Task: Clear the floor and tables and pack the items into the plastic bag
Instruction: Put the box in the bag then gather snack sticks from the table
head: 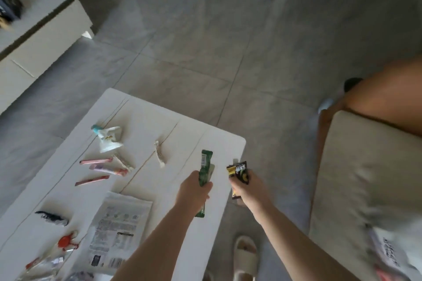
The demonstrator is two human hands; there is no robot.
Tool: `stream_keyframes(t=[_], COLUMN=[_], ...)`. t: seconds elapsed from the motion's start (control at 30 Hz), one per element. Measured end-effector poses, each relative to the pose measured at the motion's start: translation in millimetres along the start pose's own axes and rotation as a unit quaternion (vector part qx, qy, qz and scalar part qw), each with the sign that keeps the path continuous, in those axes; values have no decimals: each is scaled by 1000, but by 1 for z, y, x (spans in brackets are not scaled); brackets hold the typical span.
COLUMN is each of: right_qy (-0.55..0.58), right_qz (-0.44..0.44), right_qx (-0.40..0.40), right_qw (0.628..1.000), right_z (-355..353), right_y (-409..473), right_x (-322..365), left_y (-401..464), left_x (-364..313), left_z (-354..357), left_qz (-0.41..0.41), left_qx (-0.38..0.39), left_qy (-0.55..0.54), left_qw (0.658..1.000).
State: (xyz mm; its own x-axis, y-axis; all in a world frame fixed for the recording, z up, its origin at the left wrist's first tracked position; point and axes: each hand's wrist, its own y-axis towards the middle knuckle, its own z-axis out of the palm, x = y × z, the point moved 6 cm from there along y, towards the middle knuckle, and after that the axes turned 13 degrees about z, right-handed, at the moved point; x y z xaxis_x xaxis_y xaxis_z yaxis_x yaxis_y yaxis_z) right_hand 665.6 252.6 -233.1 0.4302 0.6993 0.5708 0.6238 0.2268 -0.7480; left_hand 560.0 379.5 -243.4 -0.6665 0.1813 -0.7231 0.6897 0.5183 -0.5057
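Wrappers fill both fists: left hand (194,191) grips the green packet (204,167), right hand (249,187) the black-yellow packets (239,172), over the table's (146,118) 4 o'clock corner. Overfill your fists and litter slips floorward.

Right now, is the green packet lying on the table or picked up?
Picked up. The left hand grips the green packet around its middle, both ends sticking out clear of the white table.
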Motion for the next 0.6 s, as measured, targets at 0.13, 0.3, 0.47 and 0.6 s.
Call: stream_keyframes(t=[0.13,0.3,0.47,0.6], right_qy=[81,183,263,305], right_qz=[5,14,27,77], right_qx=[-72,-136,-189,-254], right_qw=[994,974,946,915], right_z=[-90,-201,-295,-363], right_y=[-21,-37,-70,-98], right_x=[-19,-60,-123,-181], left_y=[-3,-23,-62,-100], left_x=[-73,-166,-235,-277], left_z=[59,158,258,323], left_qz=[44,96,132,168], left_qx=[42,117,173,218], left_qy=[-16,-34,-44,-11], left_qw=[998,988,975,961])
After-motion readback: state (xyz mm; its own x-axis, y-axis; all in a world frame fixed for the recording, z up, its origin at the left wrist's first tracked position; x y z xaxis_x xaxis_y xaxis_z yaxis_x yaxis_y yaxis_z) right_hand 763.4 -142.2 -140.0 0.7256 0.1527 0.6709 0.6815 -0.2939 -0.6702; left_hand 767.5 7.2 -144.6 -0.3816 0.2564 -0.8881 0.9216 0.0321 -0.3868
